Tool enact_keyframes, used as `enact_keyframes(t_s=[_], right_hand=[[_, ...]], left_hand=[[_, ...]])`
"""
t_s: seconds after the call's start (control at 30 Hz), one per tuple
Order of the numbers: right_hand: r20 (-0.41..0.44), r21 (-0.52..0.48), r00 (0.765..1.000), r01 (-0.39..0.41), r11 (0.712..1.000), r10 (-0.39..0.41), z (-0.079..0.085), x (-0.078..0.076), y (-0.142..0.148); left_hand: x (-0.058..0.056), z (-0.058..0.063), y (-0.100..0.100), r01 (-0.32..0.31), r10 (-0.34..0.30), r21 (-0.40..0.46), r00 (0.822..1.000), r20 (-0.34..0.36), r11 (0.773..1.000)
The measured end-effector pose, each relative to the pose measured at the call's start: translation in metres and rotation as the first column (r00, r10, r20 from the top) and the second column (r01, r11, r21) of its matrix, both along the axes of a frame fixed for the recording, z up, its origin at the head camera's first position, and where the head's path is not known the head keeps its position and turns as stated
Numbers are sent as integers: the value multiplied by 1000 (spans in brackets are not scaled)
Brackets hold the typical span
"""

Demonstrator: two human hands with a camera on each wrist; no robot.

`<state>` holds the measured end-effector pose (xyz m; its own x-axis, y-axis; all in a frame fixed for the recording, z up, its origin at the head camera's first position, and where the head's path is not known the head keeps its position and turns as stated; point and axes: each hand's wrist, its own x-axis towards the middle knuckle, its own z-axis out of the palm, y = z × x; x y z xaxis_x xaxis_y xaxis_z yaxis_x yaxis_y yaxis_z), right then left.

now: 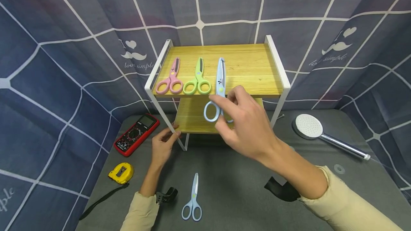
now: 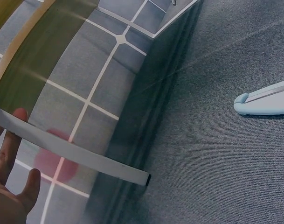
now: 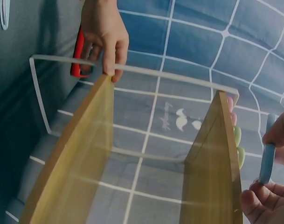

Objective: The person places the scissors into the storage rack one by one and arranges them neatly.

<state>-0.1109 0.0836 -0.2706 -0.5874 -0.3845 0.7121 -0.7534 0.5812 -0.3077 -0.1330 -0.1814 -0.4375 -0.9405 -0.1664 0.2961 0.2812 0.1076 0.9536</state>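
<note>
Near, one pair of blue scissors lay on the grey surface; beyond and left, the left hand gripped the near left leg of the shelf. The right hand pinched a second blue pair by its handle end, blades over the upper board's near edge; a slack pinch could have tipped it off, or a leftward swing knocked the green scissors into the pink scissors.

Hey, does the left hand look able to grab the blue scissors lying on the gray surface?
Probably yes: no object shows between the left hand and those blue scissors on the gray surface, though it would likely have to let go of the shelf first.
</note>
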Motion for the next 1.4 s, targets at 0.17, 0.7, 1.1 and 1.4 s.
enact_keyframes(t_s=[0.17, 0.7, 1.1, 1.4], right_hand=[[19, 27, 999, 30, 999, -30, 3, -9, 2], [-22, -15, 989, 149, 989, -149, 10, -23, 10], [89, 81, 978, 183, 980, -190, 23, -29, 13], [130, 93, 966, 214, 972, -225, 24, -29, 14]], left_hand=[[0, 1, 1, -8, 8, -10, 1000, -3, 1000], [-13, -29, -7, -18, 18, 7, 1000, -19, 1000], [-2, -5, 0, -9, 9, -5, 1000, -8, 1000], [-1, -3, 1, -3, 3, 12, 1000, -14, 1000]])
